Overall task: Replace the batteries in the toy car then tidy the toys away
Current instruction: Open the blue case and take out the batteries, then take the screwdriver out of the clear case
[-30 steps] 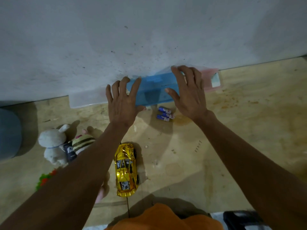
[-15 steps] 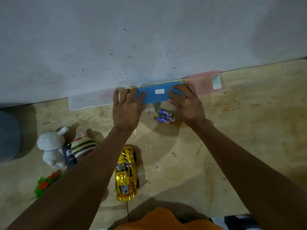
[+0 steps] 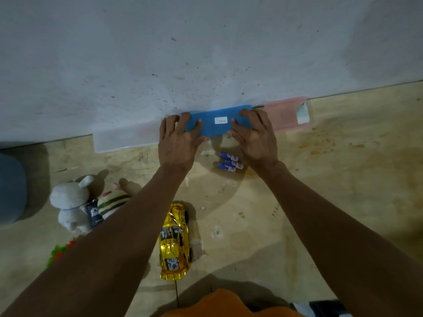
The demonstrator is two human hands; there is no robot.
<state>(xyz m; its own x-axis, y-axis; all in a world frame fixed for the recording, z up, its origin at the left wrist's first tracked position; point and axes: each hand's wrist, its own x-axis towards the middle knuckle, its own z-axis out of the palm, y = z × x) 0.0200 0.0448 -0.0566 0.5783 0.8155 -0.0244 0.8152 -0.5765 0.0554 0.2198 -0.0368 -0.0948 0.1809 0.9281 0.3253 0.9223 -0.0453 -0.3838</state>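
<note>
A shiny gold toy car [image 3: 175, 242] lies on the beige floor between my forearms. Three blue batteries [image 3: 229, 162] lie side by side just below my right hand. At the foot of the grey wall sits a blue panel [image 3: 210, 124] with a small white label. My left hand [image 3: 177, 143] grips its left end and my right hand [image 3: 256, 138] grips its right end, fingers curled over the top. A white bunny plush [image 3: 68, 202], a striped plush [image 3: 112, 200] and a green and red toy [image 3: 58, 252] lie to the left.
A translucent white strip [image 3: 123, 139] extends left of the blue panel and a pink part [image 3: 281, 113] extends right, both along the wall. A grey-blue rounded object [image 3: 11, 186] stands at the far left. Orange clothing [image 3: 229, 303] fills the bottom edge.
The blue panel has dropped from a tilted, larger face to a narrow band at the wall's foot. Both hands went from flat on it to curled around its ends.
</note>
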